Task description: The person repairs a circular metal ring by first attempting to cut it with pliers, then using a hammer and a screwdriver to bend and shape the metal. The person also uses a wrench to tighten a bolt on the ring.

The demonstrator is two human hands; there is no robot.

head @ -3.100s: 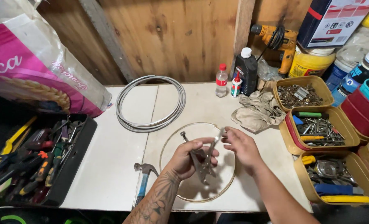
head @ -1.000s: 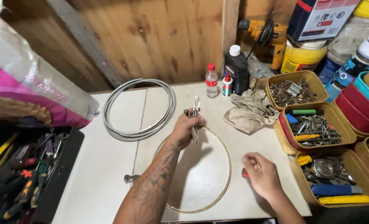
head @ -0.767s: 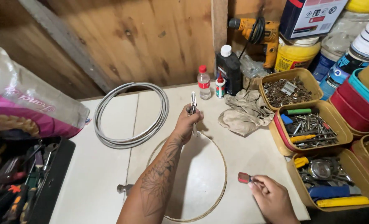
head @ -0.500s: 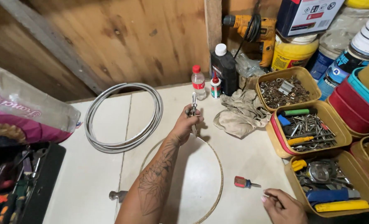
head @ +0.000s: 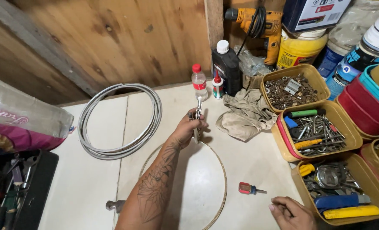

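A pair of pliers (head: 197, 116) is gripped in the closed left hand (head: 188, 127), held upright over the far rim of a thin hoop (head: 221, 179) lying flat mid-tabletop (head: 83, 183). The right hand (head: 292, 212) is rested near the front edge, fingers loosely curled and holding nothing, just beside a small red-handled screwdriver (head: 249, 188).

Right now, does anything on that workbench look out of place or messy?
Mostly a busy bench. A crumpled beige cloth lies heaped beside the tub of rusty hardware, and a small red-handled screwdriver lies loose on the table, outside the tubs. Nothing looks spilled or broken.
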